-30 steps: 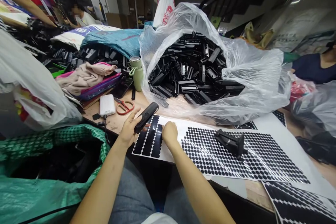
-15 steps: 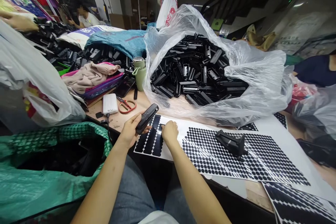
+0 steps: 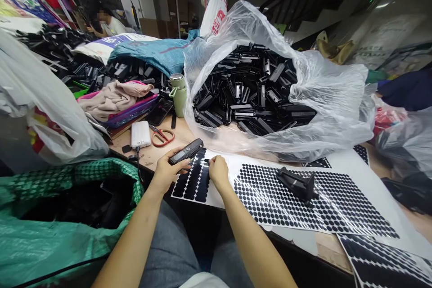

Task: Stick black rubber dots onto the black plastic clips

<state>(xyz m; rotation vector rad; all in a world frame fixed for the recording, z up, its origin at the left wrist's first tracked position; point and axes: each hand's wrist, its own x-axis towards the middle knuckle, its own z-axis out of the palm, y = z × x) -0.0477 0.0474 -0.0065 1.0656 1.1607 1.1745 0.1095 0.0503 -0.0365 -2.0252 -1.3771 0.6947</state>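
My left hand (image 3: 166, 172) is closed around a black oblong part (image 3: 186, 150) with a carbon-like texture and a small round mark on its upper face. Just right of it, my right hand (image 3: 218, 169) is pinched at the edge of a strip sheet of black stickers (image 3: 191, 183); what its fingertips hold is hidden or too small to name. Beyond that hand lies a white sheet of black round stickers (image 3: 263, 193). A black bracket-like part (image 3: 297, 184) rests on top of this sheet.
A clear plastic bag (image 3: 337, 103) full of black parts (image 3: 249, 94) stands behind the sheets. Left of it are a green bottle (image 3: 178, 99), red-handled scissors (image 3: 162, 137) and a white power bank (image 3: 140, 134). A green sack (image 3: 40, 243) is at lower left. A person (image 3: 113, 24) sits far behind.
The black oblong part has turned in my left hand, its long upper face now showing more and lying flatter. My right hand has barely moved. The other person's arm at far left is gone from view.
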